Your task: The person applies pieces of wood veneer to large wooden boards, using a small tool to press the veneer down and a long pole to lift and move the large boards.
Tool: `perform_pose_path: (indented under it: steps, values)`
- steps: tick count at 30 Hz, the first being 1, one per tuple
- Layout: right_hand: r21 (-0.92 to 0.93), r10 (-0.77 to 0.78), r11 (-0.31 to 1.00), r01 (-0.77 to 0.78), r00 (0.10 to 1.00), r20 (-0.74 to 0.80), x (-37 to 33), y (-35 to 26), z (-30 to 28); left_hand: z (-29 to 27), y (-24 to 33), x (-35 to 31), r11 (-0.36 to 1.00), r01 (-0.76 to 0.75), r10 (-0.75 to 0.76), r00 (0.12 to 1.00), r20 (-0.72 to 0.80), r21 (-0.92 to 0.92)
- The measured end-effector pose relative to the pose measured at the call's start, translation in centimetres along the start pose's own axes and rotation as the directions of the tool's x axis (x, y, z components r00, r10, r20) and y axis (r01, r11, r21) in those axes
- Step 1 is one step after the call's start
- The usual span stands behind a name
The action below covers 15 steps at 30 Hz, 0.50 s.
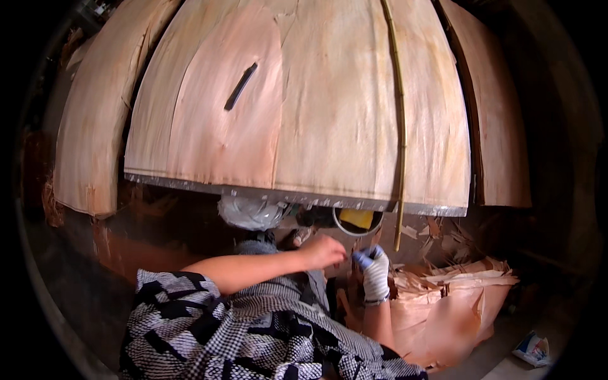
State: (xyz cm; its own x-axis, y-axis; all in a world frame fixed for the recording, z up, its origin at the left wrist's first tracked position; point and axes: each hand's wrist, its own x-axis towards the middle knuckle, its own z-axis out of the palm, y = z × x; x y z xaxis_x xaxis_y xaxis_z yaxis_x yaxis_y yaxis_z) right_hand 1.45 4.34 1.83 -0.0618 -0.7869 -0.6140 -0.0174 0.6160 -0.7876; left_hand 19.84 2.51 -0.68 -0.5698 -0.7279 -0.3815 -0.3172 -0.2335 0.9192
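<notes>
My bare left hand [323, 253] is raised in front of my body, its fingers curled and pinched together. Close beside it, my right hand [373, 269] wears a white knitted glove with blue fingertips, and its fingers are bent inward. A small gap shows between the two hands. Whatever either one pinches is too small to make out. Beyond them, wide pale wood veneer sheets [335, 114] lie over a table, with a pinkish veneer piece [228, 139] on the left part. On that piece rests a narrow black bar-like tool [241, 87].
A thin bamboo stick [400, 114] lies across the veneer and juts past the table's front edge [304, 195]. Under that edge are a bucket [379, 226] with something yellow inside and a clear plastic bag [250, 213]. A veneer scrap bundle [443, 310] stands at my right.
</notes>
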Motion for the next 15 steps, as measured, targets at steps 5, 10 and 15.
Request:
perform_pose_path:
  steps: [5, 10, 15]
  values:
    - [0.541, 0.074, 0.801, -0.258, 0.938, 0.338, -0.5, -0.5, 7.5, -4.7, 1.8, -3.6, 0.984, -0.024, 0.075, 0.954, -0.29, 0.174]
    - [0.679, -0.025, 0.71, -0.189, 0.956, 0.293, 3.4, -1.8, 9.1, -7.2, -2.2, -8.0, 0.35, -0.3, 0.314, 0.93, 0.191, 0.887]
    - [-0.2, -0.026, 0.977, 0.077, 0.969, 0.247, 7.0, -6.2, 15.5, -13.4, -2.7, -8.6, 0.805, -0.063, 0.372, 0.827, -0.421, 0.59]
